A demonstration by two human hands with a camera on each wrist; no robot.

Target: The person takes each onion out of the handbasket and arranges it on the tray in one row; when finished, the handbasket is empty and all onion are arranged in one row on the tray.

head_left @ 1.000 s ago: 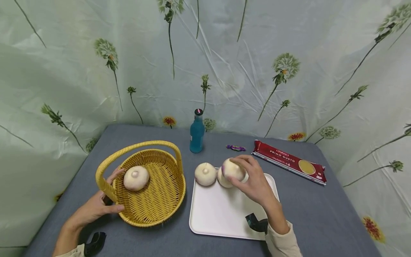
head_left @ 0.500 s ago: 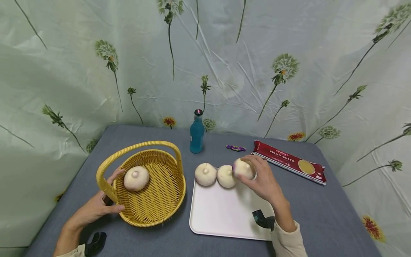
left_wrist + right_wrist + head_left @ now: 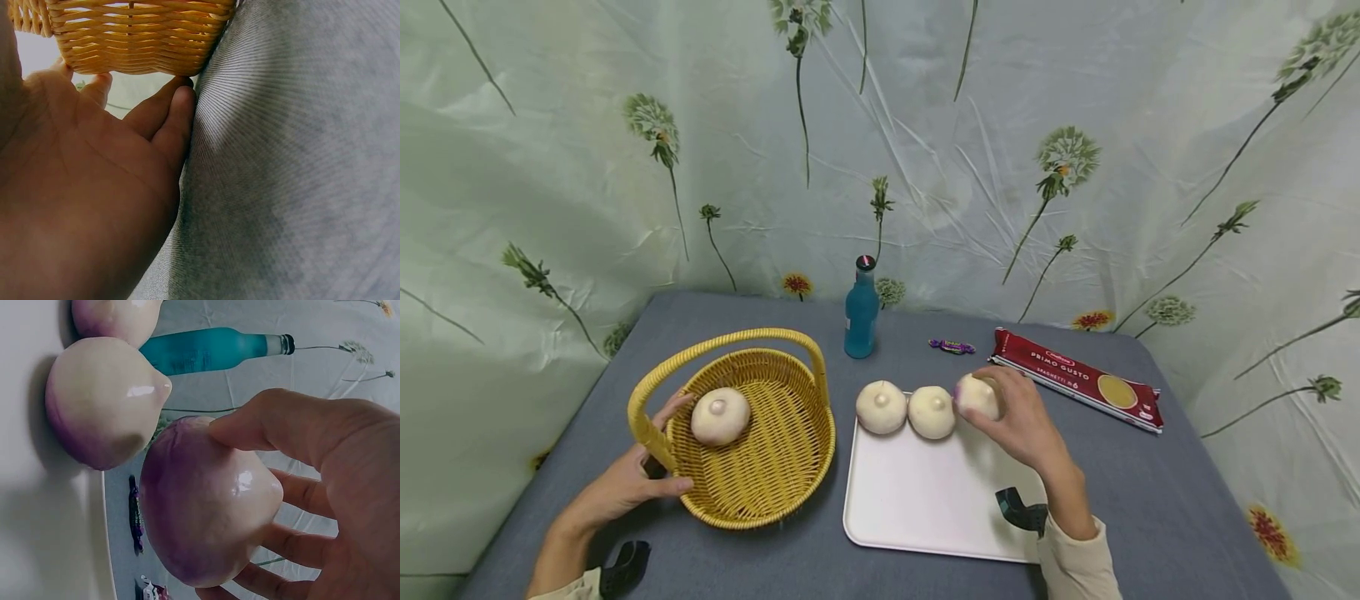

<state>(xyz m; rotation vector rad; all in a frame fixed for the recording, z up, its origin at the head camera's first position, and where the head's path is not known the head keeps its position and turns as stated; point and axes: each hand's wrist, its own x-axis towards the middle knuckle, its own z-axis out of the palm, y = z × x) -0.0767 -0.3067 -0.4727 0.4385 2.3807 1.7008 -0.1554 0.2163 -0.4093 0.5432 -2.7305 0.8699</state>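
My right hand [image 3: 1024, 427] grips a white and purple turnip [image 3: 977, 397] at the far right of the white tray [image 3: 917, 508]. In the right wrist view the thumb is on one side of this turnip [image 3: 206, 506] and the fingers on the other. Whether its base touches the tray I cannot tell. Two more turnips stand on the tray's far side, a left one [image 3: 882, 407] and a middle one [image 3: 932, 412]. My left hand [image 3: 625, 487] rests spread against the left side of the yellow wicker basket [image 3: 775, 450], thumb at the rim. Another turnip [image 3: 720, 416] lies inside.
Behind the tray stands a blue bottle [image 3: 861, 312] with a dark cap. A purple-wrapped candy [image 3: 952, 346] and a red spaghetti packet [image 3: 1075, 379] lie on the blue-grey table [image 3: 1142, 500]. The basket's handle [image 3: 730, 337] arches upright. Patterned cloth hangs behind.
My right hand has moved right with its turnip, from in front of the middle turnip to that one's right side. The left hand and basket have stayed in place.
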